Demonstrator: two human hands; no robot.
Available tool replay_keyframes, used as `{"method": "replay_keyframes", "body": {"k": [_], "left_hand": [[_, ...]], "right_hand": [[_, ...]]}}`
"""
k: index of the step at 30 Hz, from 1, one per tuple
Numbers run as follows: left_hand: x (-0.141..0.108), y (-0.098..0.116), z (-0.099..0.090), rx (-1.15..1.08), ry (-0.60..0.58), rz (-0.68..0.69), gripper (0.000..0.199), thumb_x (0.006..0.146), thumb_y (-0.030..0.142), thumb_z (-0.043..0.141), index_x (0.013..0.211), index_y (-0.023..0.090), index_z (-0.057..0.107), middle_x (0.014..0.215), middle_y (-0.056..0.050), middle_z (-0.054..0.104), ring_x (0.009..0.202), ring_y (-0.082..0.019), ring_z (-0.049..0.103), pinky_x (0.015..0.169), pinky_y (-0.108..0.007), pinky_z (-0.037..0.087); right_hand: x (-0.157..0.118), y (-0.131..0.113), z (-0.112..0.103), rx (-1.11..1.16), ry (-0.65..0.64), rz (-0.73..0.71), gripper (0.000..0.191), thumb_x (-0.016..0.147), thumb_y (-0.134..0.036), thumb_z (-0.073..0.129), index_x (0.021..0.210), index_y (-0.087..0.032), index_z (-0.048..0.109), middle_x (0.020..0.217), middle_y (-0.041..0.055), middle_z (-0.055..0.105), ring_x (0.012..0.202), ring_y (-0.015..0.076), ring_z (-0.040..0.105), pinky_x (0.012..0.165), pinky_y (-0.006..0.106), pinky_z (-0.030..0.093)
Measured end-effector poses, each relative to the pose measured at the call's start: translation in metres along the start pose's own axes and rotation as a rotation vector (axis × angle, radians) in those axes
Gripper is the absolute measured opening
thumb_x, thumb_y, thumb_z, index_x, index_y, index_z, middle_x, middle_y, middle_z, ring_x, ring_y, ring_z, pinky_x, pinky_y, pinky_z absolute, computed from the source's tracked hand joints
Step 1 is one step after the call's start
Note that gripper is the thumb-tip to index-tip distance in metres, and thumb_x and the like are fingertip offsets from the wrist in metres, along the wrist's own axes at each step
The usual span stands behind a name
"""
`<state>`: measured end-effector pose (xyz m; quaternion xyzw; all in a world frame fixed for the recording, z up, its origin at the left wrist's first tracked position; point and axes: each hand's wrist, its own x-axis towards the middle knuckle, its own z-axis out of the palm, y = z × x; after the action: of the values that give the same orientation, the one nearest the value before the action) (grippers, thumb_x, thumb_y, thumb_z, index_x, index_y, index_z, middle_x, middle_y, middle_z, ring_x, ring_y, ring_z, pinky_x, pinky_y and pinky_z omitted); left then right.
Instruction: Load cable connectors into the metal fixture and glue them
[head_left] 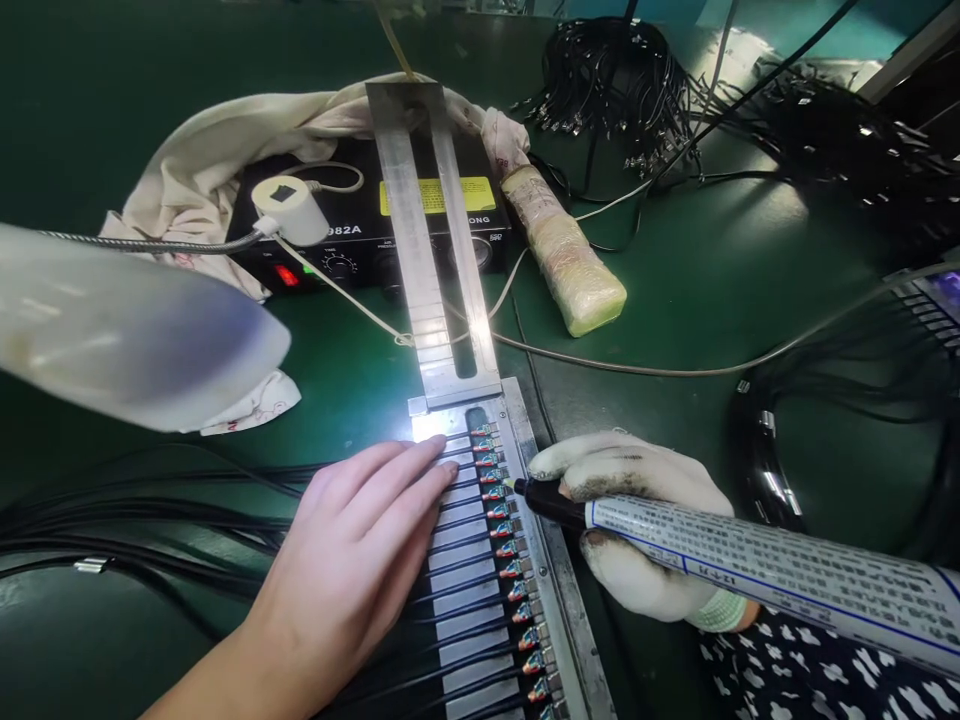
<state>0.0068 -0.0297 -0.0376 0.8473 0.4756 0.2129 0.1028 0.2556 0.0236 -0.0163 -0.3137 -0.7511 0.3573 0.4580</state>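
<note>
A metal fixture (pixel 480 560) holds a row of black cables, each ending in a small connector (pixel 510 547) with coloured wires. My bare left hand (pixel 352 560) lies over the cables near the fixture's upper end, fingers stretched out and fingertips on the cables. In a white glove, my right hand (pixel 645 520) grips a large printed tube (pixel 750 565) with a black nozzle. The nozzle's tip is at the connectors in the upper part of the row. A slotted metal plate (pixel 424 280) rises from the fixture's far end.
Behind the plate stands a black control box (pixel 262 265) with a cloth (pixel 187 160) around it. A white lamp shade (pixel 135 330) juts in at the left. A wrapped block (pixel 566 255) lies right of the box. Cable bundles (pixel 615 80) sit at the back right; a cable coil (pixel 765 450) lies right.
</note>
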Motion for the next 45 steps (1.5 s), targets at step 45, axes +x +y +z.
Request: {"method": "replay_keyframes", "body": {"k": [45], "left_hand": [[0.0023, 0.0034, -0.0013, -0.004, 0.001, -0.02, 0.039, 0.092, 0.008, 0.056, 0.13, 0.016, 0.055, 0.135, -0.011, 0.059, 0.121, -0.027, 0.051, 0.097, -0.044, 0.043]], "right_hand": [[0.0025, 0.0019, -0.0004, 0.001, 0.012, -0.006, 0.016, 0.072, -0.013, 0.065, 0.088, -0.013, 0.068, 0.09, 0.0131, 0.074, 0.082, 0.0227, 0.073, 0.072, 0.032, 0.062]]}}
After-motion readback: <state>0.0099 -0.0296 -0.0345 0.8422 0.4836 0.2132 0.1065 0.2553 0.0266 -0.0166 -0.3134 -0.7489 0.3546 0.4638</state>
